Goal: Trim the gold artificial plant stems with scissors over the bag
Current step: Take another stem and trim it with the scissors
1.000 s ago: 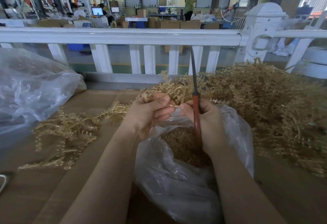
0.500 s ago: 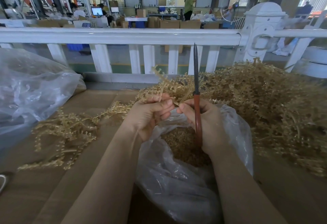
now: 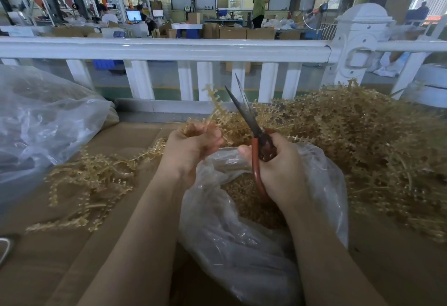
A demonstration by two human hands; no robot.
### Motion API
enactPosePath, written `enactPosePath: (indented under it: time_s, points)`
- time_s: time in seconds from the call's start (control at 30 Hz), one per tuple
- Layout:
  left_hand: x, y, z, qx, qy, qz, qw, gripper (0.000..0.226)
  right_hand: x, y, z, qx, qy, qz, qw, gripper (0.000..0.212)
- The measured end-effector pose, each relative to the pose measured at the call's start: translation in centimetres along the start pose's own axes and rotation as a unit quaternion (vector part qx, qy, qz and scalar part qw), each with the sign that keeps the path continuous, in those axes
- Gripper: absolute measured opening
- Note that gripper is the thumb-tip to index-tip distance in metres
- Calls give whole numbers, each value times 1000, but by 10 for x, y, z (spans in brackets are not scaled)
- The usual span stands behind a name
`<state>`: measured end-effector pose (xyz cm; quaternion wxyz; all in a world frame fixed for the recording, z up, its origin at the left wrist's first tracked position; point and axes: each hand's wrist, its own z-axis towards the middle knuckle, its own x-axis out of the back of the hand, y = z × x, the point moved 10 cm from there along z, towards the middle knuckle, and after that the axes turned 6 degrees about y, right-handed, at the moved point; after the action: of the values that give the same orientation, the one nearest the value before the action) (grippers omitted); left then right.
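Note:
My left hand (image 3: 191, 146) grips a gold artificial stem (image 3: 212, 105) whose sprig rises up and to the right above the fist. My right hand (image 3: 278, 168) holds red-handled scissors (image 3: 256, 146); the dark blades are slightly parted and tilt up to the left, right beside the stem. Both hands hover over a clear plastic bag (image 3: 242, 245) with gold trimmings (image 3: 244, 197) inside it.
A big heap of gold stems (image 3: 362, 141) fills the right of the cardboard surface (image 3: 48, 269). A smaller pile of gold stems (image 3: 92, 184) lies at the left. A large clear bag (image 3: 36, 124) sits far left. A white railing (image 3: 169, 49) runs behind.
The scissors have tilted from upright to leaning left and the blades have parted. My left hand has lifted the stem a little higher.

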<state>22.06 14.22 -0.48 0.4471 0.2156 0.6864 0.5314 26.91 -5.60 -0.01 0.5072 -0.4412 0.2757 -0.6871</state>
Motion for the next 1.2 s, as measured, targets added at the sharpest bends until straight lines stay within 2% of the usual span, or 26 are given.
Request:
enactPosePath:
  time_s: [0.13, 0.2, 0.33, 0.53, 0.77, 0.87, 1.03, 1.2]
  points:
    - [0, 17, -3, -30, -30, -38, 998, 14, 1, -5, 0, 67, 8, -162, 984, 31]
    - [-1, 22, -5, -34, -42, -57, 997, 19, -3, -10, -2, 97, -3, -204, 974, 30]
    - [-4, 27, -6, -57, -59, -61, 995, 20, -7, -11, -3, 108, -20, -200, 974, 31]
    - [-13, 29, -10, -93, -92, 17, 991, 27, -8, -16, -6, 121, -16, -219, 968, 40]
    - [-16, 28, -12, -89, -99, 13, 991, 22, -7, -20, -8, 141, 2, -217, 966, 49]
    - [-17, 29, -13, -83, -102, 16, 991, 21, -7, -20, -8, 143, -1, -201, 969, 47]
    - [-18, 28, -14, -74, -111, 12, 991, 41, -8, -18, -9, 147, -4, -181, 972, 51]
    - [-16, 27, -13, -75, -106, 22, 991, 32, -10, -15, -8, 136, -19, -173, 975, 49]
